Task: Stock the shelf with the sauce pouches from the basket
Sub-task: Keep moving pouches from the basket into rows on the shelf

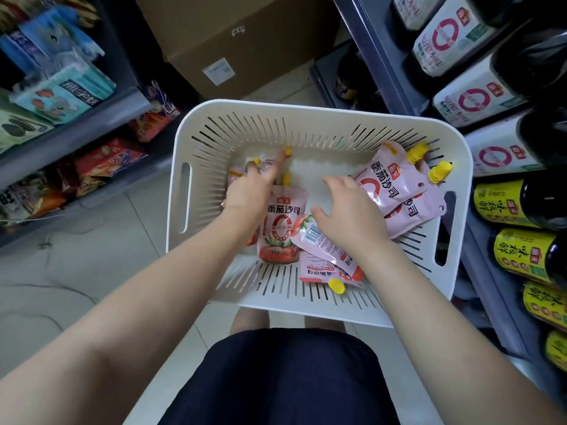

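A white slotted basket (306, 107) stands on the floor in front of me and holds several pink sauce pouches with yellow caps. One pouch (283, 222) lies face up in the middle, two lean at the right (389, 182), and two lie at the near side (322, 265). My left hand (251, 191) is down on the pouches at the left, fingers curled round one pouch's neck and its index finger stretched toward a yellow cap (287, 151). My right hand (346, 210) is palm down with fingers spread over the near pouches, holding nothing.
A grey shelf unit (383, 56) on the right carries dark sauce bottles with white labels (460, 99) and yellow labels (521, 250). Snack packets (107, 157) fill the shelves on the left. A cardboard box (239, 41) stands on the tiled floor behind the basket.
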